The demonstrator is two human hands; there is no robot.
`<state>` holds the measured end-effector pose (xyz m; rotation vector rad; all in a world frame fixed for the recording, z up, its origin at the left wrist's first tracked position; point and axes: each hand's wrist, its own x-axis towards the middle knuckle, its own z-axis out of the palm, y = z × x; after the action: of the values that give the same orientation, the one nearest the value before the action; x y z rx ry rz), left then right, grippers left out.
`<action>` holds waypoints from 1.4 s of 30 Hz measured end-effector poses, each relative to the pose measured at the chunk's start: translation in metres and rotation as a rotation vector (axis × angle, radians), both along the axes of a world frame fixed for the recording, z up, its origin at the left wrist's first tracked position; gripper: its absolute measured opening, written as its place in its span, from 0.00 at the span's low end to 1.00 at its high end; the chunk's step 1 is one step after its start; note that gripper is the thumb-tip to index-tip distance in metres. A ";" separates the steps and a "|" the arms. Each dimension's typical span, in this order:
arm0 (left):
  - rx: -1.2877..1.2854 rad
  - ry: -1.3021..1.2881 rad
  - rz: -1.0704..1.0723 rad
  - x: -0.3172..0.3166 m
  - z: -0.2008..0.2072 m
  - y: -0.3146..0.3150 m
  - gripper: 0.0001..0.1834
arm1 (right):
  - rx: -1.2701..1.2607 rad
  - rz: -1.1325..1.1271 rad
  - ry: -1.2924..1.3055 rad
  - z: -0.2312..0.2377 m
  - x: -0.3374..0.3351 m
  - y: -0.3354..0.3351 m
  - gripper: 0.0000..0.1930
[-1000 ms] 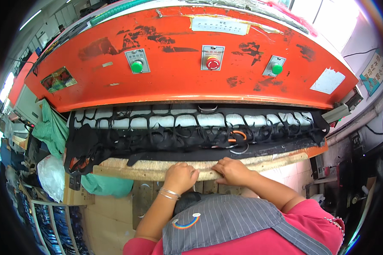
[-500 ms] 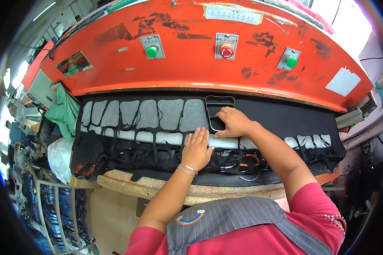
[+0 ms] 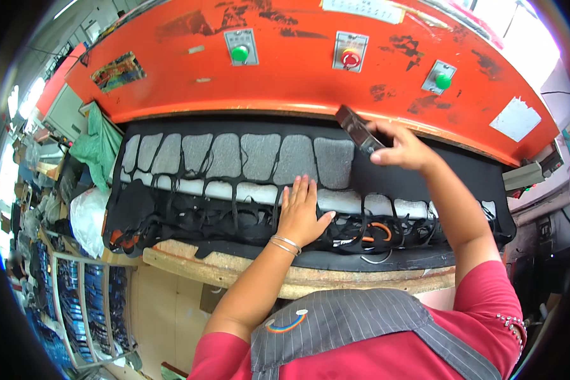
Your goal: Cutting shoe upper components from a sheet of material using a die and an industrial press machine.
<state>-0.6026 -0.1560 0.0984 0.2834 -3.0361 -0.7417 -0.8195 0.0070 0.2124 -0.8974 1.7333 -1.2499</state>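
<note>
My right hand (image 3: pixel 399 147) grips a dark metal cutting die (image 3: pixel 360 129), lifted and tilted up on edge near the front of the orange machine. Under it lies a black sheet (image 3: pixel 418 174) with a row of rounded cut-out openings, where a grey surface (image 3: pixel 333 162) shows through. My left hand (image 3: pixel 302 212) lies flat, fingers stretched, on the sheet's cut strips just below the openings. Thin black offcut strips (image 3: pixel 199 212) hang tangled along the near side. Among them sits an orange-handled tool (image 3: pixel 381 232), partly covered.
An orange machine beam (image 3: pixel 285 69) spans the far side, with two green buttons and a red stop button (image 3: pixel 351 59). A wooden edge (image 3: pixel 221 268) borders the near side. White plastic bags (image 3: pixel 90 221), a green cloth (image 3: pixel 98 149) and a metal rack (image 3: pixel 82 310) stand at the left.
My right hand has raised the cutting die off the sheet and tilted it, moving right. A further cut-out opening shows where the die stood. My left hand stays flat on the sheet.
</note>
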 end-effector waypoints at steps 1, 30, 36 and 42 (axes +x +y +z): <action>-0.001 0.041 0.031 -0.003 0.003 0.000 0.48 | -0.056 -0.019 -0.016 -0.005 0.005 0.009 0.28; -0.194 -0.167 0.344 0.015 0.068 -0.101 0.27 | -0.286 -0.901 -0.095 -0.116 -0.013 0.093 0.18; 0.203 0.384 -0.044 -0.092 0.016 -0.038 0.11 | 0.510 -0.358 0.708 -0.114 -0.027 0.157 0.38; 0.124 0.439 -0.038 -0.136 -0.058 0.021 0.10 | 0.440 -0.459 0.748 -0.130 -0.019 0.151 0.33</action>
<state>-0.7389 -0.1346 0.0408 0.0509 -2.5939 -0.8636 -0.8386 0.1577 0.0823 -0.7656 2.7952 -0.7567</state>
